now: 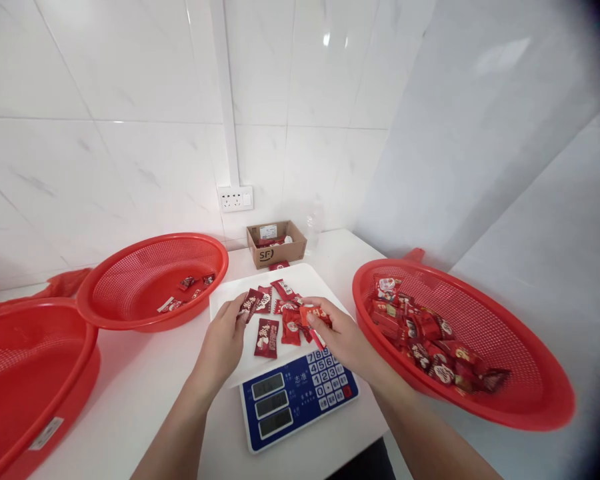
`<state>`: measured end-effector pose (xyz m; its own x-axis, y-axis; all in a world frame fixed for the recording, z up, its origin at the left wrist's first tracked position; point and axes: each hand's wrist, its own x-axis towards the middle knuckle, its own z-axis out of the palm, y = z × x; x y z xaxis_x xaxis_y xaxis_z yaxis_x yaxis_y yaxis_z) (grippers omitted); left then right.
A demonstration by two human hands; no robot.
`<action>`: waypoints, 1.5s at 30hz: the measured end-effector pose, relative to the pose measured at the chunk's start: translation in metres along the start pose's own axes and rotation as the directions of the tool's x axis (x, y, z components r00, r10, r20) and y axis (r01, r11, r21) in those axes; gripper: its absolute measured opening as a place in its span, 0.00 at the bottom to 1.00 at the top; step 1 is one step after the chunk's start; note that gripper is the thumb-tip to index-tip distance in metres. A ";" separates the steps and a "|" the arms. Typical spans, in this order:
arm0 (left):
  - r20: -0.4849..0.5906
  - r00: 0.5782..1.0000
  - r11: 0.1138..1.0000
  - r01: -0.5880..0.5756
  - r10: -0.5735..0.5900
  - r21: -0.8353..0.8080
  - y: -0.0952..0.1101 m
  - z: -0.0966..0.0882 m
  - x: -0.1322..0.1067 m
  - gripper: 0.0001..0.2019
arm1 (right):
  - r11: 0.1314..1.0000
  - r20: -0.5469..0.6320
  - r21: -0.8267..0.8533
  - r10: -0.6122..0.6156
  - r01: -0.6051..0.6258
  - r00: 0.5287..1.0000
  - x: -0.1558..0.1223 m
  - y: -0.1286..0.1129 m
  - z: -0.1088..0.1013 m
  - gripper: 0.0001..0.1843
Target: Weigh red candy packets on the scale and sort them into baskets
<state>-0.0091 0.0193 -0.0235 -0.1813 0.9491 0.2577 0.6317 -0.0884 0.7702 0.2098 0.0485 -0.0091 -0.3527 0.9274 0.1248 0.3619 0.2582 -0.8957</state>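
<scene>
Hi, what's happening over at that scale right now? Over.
Left hand pinches a dark candy packet over the white scale tray. Right hand grips a bright red packet. Loose packets lie between them; packet-filled red basket to the right.

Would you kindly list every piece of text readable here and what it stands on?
"SF": on the cardboard box.
"7 8 9", "4 5 6", "1 2 3", "0": on the scale keypad.
Too blurred or small to read: candy wrappers, scale displays, basin sticker, box label.
</scene>
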 end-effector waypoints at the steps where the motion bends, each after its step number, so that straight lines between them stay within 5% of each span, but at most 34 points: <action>1: 0.022 1.000 0.999 0.008 -0.009 0.044 -0.003 0.000 0.001 0.17 | 1.000 -0.014 -0.017 0.008 -0.008 1.000 0.000 0.003 -0.003 0.18; 5: 0.112 0.992 0.985 0.038 -0.057 0.167 -0.006 0.003 0.002 0.13 | 0.988 -0.085 -0.131 0.066 -0.077 0.994 0.002 0.014 -0.008 0.18; 11: 0.069 0.986 0.881 -0.169 0.155 0.441 -0.012 0.007 0.002 0.12 | 0.949 -0.182 -0.296 0.059 -0.112 0.982 0.011 0.022 -0.014 0.12; 19: 0.166 0.974 0.918 -0.201 0.152 0.341 -0.003 0.006 -0.002 0.15 | 0.887 -0.064 -0.442 0.119 -0.135 0.991 0.022 0.037 -0.014 0.21; 27: 0.277 0.949 0.944 -0.222 0.151 0.243 -0.004 0.006 -0.005 0.15 | 0.841 0.042 -0.539 0.077 -0.042 0.996 0.026 0.034 -0.010 0.12; 33: 0.250 0.951 0.932 -0.250 0.185 0.261 -0.005 0.007 -0.005 0.15 | 0.834 -0.007 -0.550 0.058 -0.052 0.998 0.032 0.026 -0.006 0.14; 40: 0.332 0.902 0.894 -0.367 0.275 0.256 -0.001 0.009 -0.007 0.16 | 0.760 -0.007 -0.648 0.069 -0.057 0.998 0.053 0.018 0.000 0.18; 45: 0.311 0.915 0.896 -0.347 0.258 0.277 -0.004 0.008 -0.007 0.17 | 0.760 0.006 -0.647 0.071 -0.050 0.997 0.066 0.024 0.006 0.12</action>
<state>-0.0037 0.0155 -0.0329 0.2314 0.9392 0.2535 0.8377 -0.3249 0.4391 0.1905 0.1141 -0.0252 -0.3311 0.9418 0.0584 0.8517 0.3249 -0.4112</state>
